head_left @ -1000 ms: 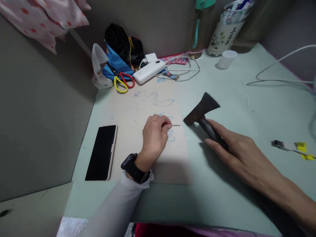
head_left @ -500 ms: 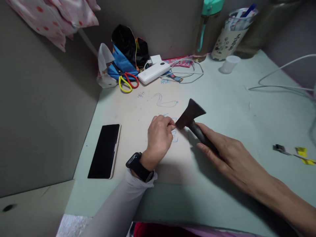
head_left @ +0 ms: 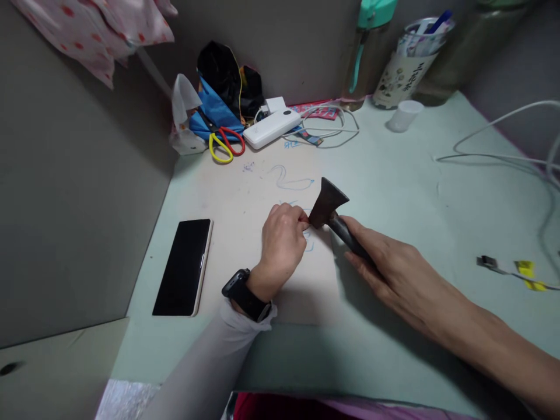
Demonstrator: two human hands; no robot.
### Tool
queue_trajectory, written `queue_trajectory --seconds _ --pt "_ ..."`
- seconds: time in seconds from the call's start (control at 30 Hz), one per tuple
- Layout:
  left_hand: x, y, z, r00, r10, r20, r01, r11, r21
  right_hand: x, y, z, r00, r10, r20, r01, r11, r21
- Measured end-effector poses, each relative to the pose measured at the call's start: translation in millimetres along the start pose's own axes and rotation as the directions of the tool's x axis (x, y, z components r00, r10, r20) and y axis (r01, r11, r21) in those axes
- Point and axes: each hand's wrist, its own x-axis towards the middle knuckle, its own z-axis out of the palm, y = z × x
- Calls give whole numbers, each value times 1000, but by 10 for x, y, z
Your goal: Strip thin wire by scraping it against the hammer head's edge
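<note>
My right hand (head_left: pixel 389 262) is wrapped round the dark handle of a small hatchet (head_left: pixel 327 201). Its wide blade edge points up and away from me, and its blunt back end is right by my left fingertips. My left hand (head_left: pixel 284 236) rests over a pale sheet (head_left: pixel 245 256) with blue pen drawings, thumb and fingers pinched together. Whatever lies in that pinch is too small or too hidden to make out. A black watch (head_left: pixel 247 296) is on my left wrist.
A phone (head_left: pixel 184 267) lies left of my left hand. Towards the back are scissors (head_left: pixel 221 153), a white power bank (head_left: pixel 272 128) with a looped cable, a small white cup (head_left: pixel 405 115), a bottle (head_left: pixel 359 64) and a pen holder (head_left: pixel 405 76). A cable end with yellow tape (head_left: pixel 527 271) lies at right.
The hatchet and my right hand have shifted left, with the hatchet's head now closer against my left fingertips. My left hand has stayed almost in place, still pinched.
</note>
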Motion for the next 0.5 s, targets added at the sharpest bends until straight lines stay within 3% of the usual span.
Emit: queue_trajectory --seconds 0.27,0.5 --pt "-5 -34 7 1000 10 18 -10 1000 -16 -33 25 -118 996 -6 -93 -1 997 -74" --pt "2 -21 -15 999 -6 51 6 1000 -1 -127 67 -151 994 61 -87 -66 996 -56"
